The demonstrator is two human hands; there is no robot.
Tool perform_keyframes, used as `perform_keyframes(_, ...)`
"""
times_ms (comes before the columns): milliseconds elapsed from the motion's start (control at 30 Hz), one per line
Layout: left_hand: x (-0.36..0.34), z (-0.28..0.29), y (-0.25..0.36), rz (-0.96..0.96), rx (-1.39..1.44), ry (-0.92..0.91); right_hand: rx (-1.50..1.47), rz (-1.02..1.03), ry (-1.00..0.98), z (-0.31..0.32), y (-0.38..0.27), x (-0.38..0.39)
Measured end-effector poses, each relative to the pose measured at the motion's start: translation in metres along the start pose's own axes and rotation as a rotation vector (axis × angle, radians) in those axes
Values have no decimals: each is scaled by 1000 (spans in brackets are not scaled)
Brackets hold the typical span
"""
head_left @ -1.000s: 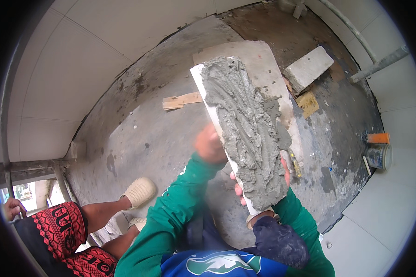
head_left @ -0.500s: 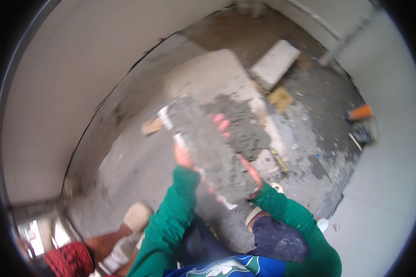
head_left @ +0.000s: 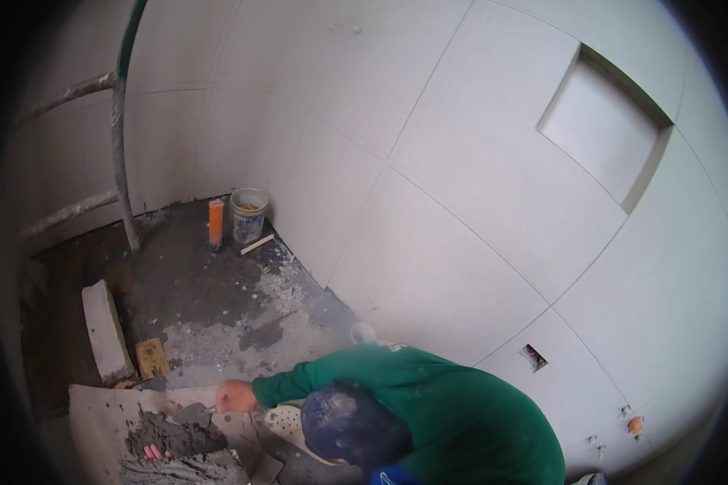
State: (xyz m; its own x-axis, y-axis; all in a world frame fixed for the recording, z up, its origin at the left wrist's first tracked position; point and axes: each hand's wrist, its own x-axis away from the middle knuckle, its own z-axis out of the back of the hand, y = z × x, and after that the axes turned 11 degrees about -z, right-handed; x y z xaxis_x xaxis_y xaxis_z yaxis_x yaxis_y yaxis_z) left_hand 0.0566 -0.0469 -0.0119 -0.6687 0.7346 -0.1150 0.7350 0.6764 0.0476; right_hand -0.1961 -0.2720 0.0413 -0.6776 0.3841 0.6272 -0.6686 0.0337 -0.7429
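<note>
The left hand (head_left: pixel 155 452) is showing only fingertips at the far edge of a mortar-coated slab (head_left: pixel 192 471) along the lower rim of the view; how firmly it is gripping, I cannot tell. Just beyond, the right hand (head_left: pixel 234 396) is wrapping tightly round the handle of a trowel (head_left: pixel 192 415), whose blade is lying at the edge of a mortar heap (head_left: pixel 174 436) on a pale board (head_left: pixel 95 411). Farther off, a whitish block (head_left: pixel 106 333) is lying beside a yellowish piece (head_left: pixel 151 358), and an orange pipe (head_left: pixel 215 225) is standing near a bucket (head_left: pixel 247 229).
</note>
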Motion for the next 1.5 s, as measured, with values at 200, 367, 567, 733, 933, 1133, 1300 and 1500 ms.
perform_keyframes(200,-25,-44,-34,-36,-146,121,68,377,428,67,-167,169)
perform_keyframes(367,-27,-54,-57,1,-180,156,530,733,846,25,-173,197)
perform_keyframes(567,-25,-56,-62,8,-220,183,897,488,551,29,-146,166)
perform_keyframes(733,-29,-58,-56,-20,-248,196,943,638,549,13,-156,150)
perform_keyframes(933,-27,-58,-61,-18,-246,215,1012,660,582,5,-156,148)
perform_keyframes(1133,-20,-58,-49,-42,-247,231,1145,554,607,-6,-164,157)
perform_keyframes(1300,-5,-58,-34,-71,-256,254,1290,335,524,-6,-177,167)
perform_keyframes(1500,23,-55,7,-183,-258,331,1348,244,454,-19,-188,167)
